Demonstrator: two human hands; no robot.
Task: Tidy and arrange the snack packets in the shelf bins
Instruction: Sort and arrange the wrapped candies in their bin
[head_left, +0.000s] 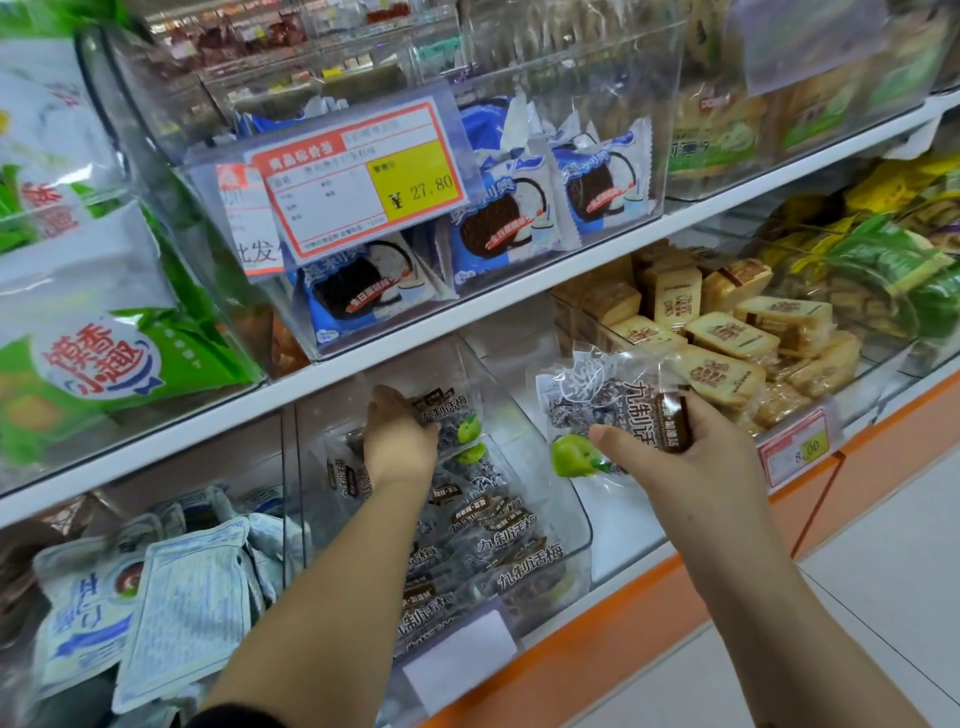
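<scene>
A clear plastic bin (576, 525) on the lower shelf holds several dark plum packets (493, 525) with green plum pictures. Inside the bin, my left hand (397, 441) reaches to the back and grips the top of an upright plum packet (452, 415). To the right of the bin, in front of the shelf, my right hand (685, 457) holds another plum packet (597, 405) up in the air, thumb across its front.
Left of the bin lie pale blue-and-white pouches (171, 587). Right of it sit tan biscuit packs (727, 332) and green and yellow packets (883, 254). The shelf above carries blue cookie packets (498, 228), a price tag (363, 176) and green bags (104, 353). An orange shelf edge (649, 613) runs below.
</scene>
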